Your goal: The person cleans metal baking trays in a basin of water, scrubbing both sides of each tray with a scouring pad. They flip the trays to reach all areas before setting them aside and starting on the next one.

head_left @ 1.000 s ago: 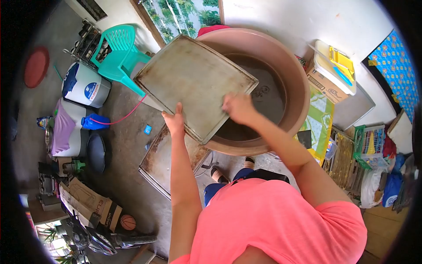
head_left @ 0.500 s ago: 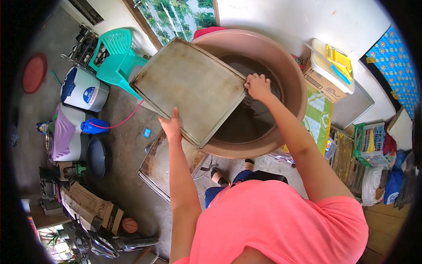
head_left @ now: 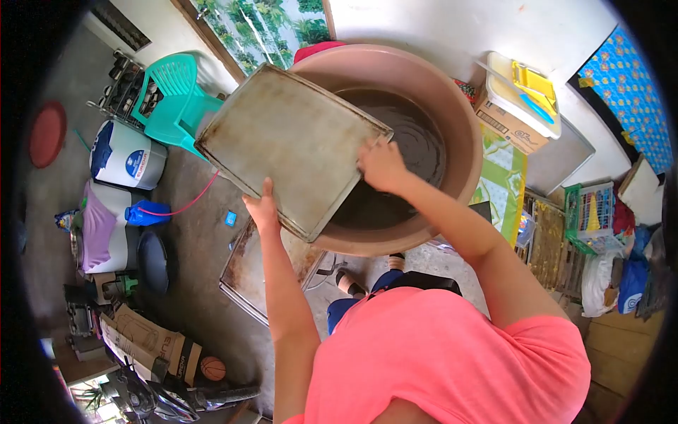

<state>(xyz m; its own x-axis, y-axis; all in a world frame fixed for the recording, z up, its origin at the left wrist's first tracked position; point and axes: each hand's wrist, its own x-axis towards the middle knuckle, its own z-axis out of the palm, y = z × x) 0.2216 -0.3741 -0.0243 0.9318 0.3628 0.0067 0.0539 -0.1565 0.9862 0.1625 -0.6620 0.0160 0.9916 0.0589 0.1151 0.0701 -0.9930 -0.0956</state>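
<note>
A large, stained metal baking tray point(head_left: 282, 145) is tilted over the left side of a wide brown tub point(head_left: 455, 106). Dark water point(head_left: 417, 134) with ripples shows inside the tub. My left hand point(head_left: 263, 206) grips the tray's near left edge, thumb on top and the other fingers hidden underneath. At the tray's right edge, my right hand point(head_left: 383, 167) rests with curled, slightly blurred fingers against the surface. Whatever sits under those fingers is hidden. Another rusty tray point(head_left: 258, 265) lies on the floor below my left forearm.
A green plastic chair point(head_left: 173, 106) stands beyond the tray to the left. To the tub's right, a cardboard box point(head_left: 503, 126) carries a white container point(head_left: 498, 78) with yellow and blue items. On the left floor are a black basin point(head_left: 152, 258) and a blue container point(head_left: 150, 213).
My right hand has slid from the tray's far right corner toward me and left along its edge. The left hand keeps its hold. The whole view has shifted slightly.
</note>
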